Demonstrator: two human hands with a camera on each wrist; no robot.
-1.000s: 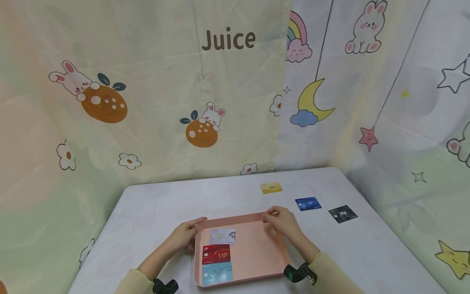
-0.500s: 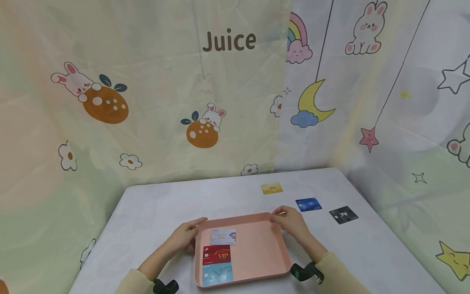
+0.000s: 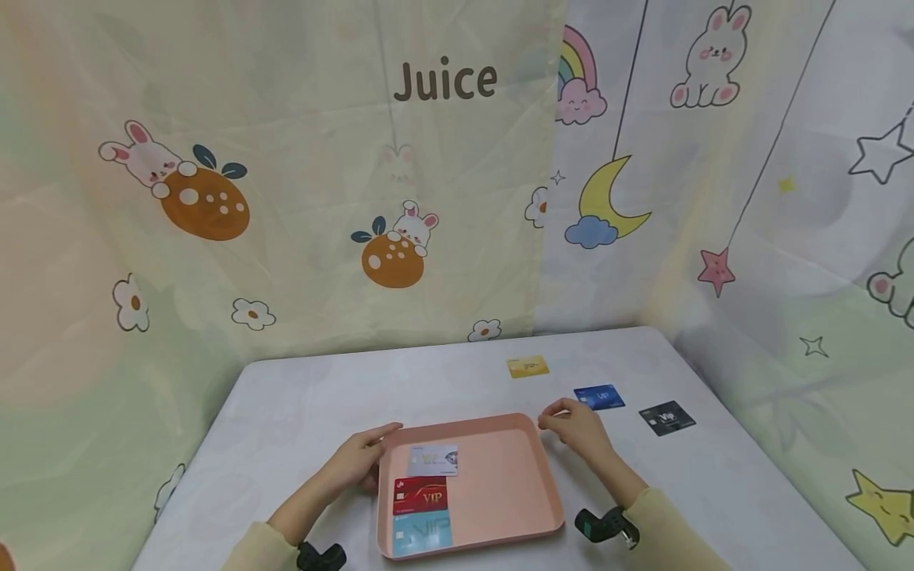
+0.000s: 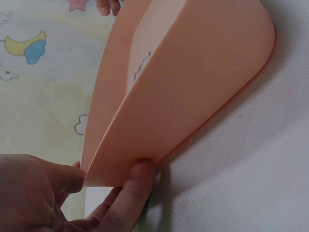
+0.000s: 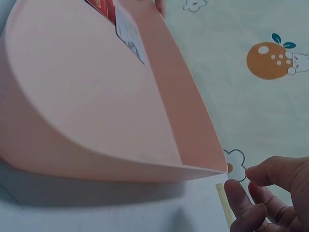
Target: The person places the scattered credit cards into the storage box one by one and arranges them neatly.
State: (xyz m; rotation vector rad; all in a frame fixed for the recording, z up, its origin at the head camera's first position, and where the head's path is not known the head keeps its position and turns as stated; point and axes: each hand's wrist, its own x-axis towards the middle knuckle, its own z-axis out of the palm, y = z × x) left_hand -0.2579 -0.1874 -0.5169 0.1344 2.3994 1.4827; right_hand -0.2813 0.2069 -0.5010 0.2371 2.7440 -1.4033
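A shallow pink tray [image 3: 507, 484] rests on the table. Along its left side lie a silver card [image 3: 432, 459], a red VIP card [image 3: 421, 495] and a light blue card [image 3: 423, 531]. My left hand [image 3: 357, 458] holds the tray's back left corner; in the left wrist view its thumb is at the corner and a finger presses the outer wall. Just off the back right corner is my right hand [image 3: 584, 432], its fingers loosely bent with nothing between them. The right wrist view shows a small gap from the tray corner to its fingertips [image 5: 236, 191].
Beyond the tray a yellow card [image 3: 528, 366] lies on the white table [image 3: 321, 404]. A blue card [image 3: 605, 396], partly covered by the right hand, and a black VIP card [image 3: 667, 418] lie to the right. Printed cloth walls [image 3: 307, 159] stand behind the table.
My right hand has let go of the tray's back right part and shifted right, off the rim. The left hand, tray and cards stay where they were.
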